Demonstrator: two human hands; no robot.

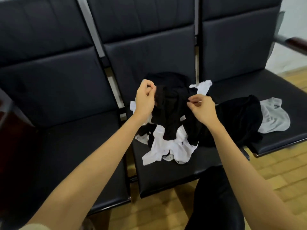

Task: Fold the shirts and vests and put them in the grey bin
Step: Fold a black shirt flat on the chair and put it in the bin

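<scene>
A heap of black and white garments (167,143) lies on the middle seat of a black bench (174,171). Above it I hold up a black garment (171,112). My left hand (145,98) pinches its left upper edge. My right hand (200,107) pinches its right upper edge. The cloth hangs down between both hands onto the pile. A further black garment (240,120) and a light grey one (274,117) lie on the right seat. No grey bin is in view.
The bench has three black padded seats with tall backs (146,30); the left seat (74,146) is bare. A dark wooden armrest (297,44) juts out at the right. Wooden floor (282,171) lies below. My dark-clad leg (216,196) is at the bottom.
</scene>
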